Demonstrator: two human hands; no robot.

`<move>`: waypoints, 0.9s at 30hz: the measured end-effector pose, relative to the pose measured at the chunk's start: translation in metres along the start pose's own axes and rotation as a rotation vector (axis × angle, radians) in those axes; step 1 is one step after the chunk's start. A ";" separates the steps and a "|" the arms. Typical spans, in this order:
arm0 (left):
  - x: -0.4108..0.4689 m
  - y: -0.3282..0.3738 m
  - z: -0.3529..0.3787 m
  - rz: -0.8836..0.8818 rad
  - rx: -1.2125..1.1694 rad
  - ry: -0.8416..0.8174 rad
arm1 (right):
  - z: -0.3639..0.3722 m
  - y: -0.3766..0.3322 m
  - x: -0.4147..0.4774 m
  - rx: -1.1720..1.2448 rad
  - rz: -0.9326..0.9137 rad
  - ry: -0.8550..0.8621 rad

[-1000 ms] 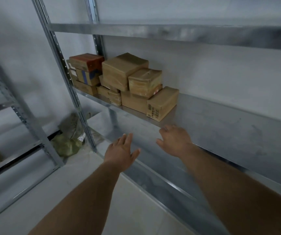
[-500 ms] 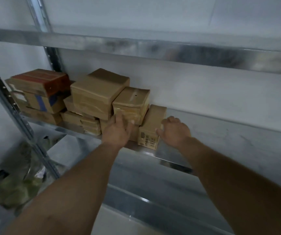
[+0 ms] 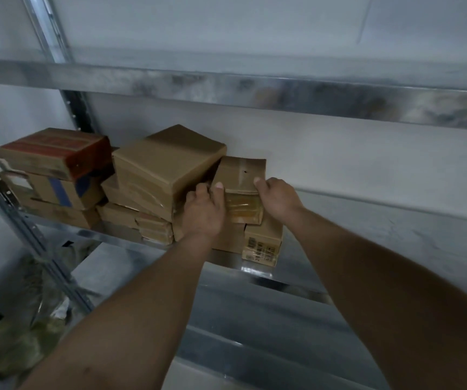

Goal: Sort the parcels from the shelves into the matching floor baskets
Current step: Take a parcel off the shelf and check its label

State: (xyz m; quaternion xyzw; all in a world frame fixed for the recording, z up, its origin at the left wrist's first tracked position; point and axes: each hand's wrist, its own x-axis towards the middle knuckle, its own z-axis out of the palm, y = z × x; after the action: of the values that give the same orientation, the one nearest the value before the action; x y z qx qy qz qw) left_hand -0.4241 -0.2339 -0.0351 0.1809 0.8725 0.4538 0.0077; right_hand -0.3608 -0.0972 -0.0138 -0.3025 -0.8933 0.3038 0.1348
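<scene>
Hands first, since they're nearest: the left hand (image 3: 204, 213) grips the left side of the small parcel (image 3: 242, 174), thumb on top, and the right hand (image 3: 276, 197) is curled round its right edge, thumb on top too. So the parcel sits dead between them, neither hand nearer. Its long axis looks to run away from the person toward the wall (image 3: 339, 153), so I'd guess a straight pull back frees it. Brown cardboard, glossy clear tape over the near end, boxy with squashed corners. Right under it is a labelled box (image 3: 262, 243). Just left of it a bigger box (image 3: 167, 164) sits tilted; can't tell if they touch. Further left, a red-topped box (image 3: 55, 149). All on a dull metal shelf (image 3: 367, 220).
</scene>
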 end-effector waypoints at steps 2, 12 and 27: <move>0.003 0.007 -0.002 -0.029 -0.093 -0.030 | -0.005 0.001 0.000 0.072 0.015 -0.003; -0.006 0.057 0.018 0.062 -0.265 -0.352 | -0.066 0.038 -0.023 0.275 0.086 0.041; -0.076 0.121 0.104 0.139 -0.305 -0.693 | -0.142 0.130 -0.126 0.570 0.410 0.276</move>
State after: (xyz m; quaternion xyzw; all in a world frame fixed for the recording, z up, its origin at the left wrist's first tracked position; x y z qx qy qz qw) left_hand -0.2968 -0.1129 -0.0119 0.3792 0.7263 0.4898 0.2980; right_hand -0.1428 -0.0283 0.0084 -0.4636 -0.6670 0.5174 0.2690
